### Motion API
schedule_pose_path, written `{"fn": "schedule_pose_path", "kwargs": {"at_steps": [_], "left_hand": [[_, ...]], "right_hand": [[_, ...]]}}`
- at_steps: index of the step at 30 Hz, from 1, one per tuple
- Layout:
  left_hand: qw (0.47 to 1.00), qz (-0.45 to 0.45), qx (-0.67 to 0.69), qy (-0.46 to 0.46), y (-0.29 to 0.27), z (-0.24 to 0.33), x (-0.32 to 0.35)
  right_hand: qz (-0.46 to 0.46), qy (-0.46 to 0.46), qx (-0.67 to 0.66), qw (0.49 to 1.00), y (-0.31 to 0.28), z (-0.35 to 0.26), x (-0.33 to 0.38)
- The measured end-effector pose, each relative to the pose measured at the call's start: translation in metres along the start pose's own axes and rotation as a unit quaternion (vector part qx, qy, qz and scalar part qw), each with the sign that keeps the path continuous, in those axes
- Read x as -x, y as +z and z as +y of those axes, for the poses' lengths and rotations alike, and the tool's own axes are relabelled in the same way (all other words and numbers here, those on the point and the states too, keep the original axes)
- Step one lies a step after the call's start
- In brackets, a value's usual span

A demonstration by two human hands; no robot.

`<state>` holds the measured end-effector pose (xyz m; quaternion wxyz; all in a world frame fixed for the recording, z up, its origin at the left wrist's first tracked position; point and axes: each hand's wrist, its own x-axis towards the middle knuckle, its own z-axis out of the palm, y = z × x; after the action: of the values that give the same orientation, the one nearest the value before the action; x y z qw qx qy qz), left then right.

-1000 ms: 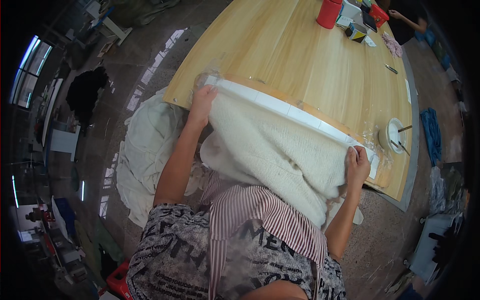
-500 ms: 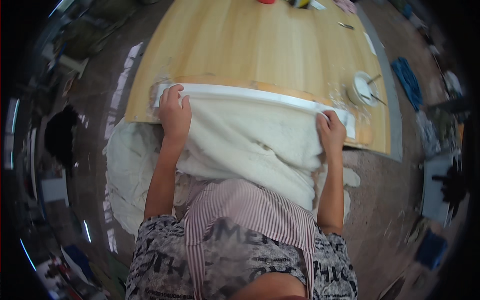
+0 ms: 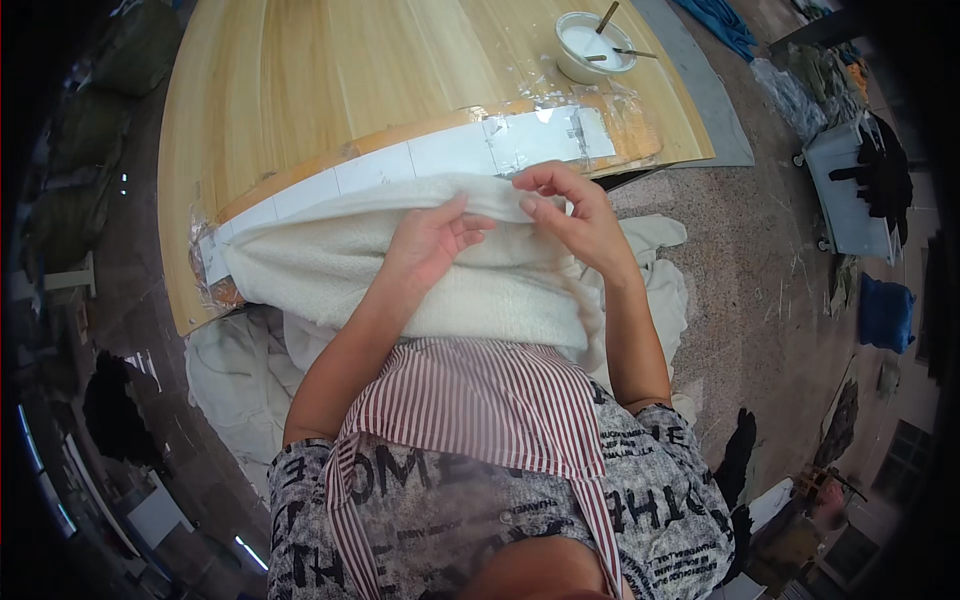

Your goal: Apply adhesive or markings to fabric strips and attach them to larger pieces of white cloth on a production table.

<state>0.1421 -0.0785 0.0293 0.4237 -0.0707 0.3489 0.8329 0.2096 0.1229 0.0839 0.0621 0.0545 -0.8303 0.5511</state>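
Left hand (image 3: 428, 243): fingers loosely parted.
Right hand (image 3: 583, 218): curled; I can't tell its grip.
Cloth (image 3: 480, 305): beneath both, at the near edge of the table (image 3: 330, 90).

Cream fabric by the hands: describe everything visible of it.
The cream fabric looks soft and finely textured. It lies in loose lengthwise folds, its upper edge along the white strip on the wooden table, its lower part dropping toward the striped apron. The left hand and right hand are at its upper fold; their grip is unclear.
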Motion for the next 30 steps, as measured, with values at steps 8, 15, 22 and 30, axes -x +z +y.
{"fn": "schedule_pose_path", "kwargs": {"at_steps": [8,15,22,30], "left_hand": [[0.992,0.015,-0.082,0.090,0.013,-0.007,0.006],[0.973,0.030,-0.201,0.112,0.007,-0.005,0.008],[0.975,0.070,-0.171,0.125,0.014,-0.010,0.003],[0.979,0.018,-0.163,0.121,0.002,-0.007,-0.002]], "right_hand": [[-0.083,0.088,0.157,0.980,0.032,-0.006,-0.046],[0.021,0.066,0.018,0.997,0.036,0.013,-0.053],[-0.056,0.089,0.035,0.994,0.038,0.011,-0.055],[0.019,0.099,-0.103,0.989,0.041,0.031,-0.060]]}}
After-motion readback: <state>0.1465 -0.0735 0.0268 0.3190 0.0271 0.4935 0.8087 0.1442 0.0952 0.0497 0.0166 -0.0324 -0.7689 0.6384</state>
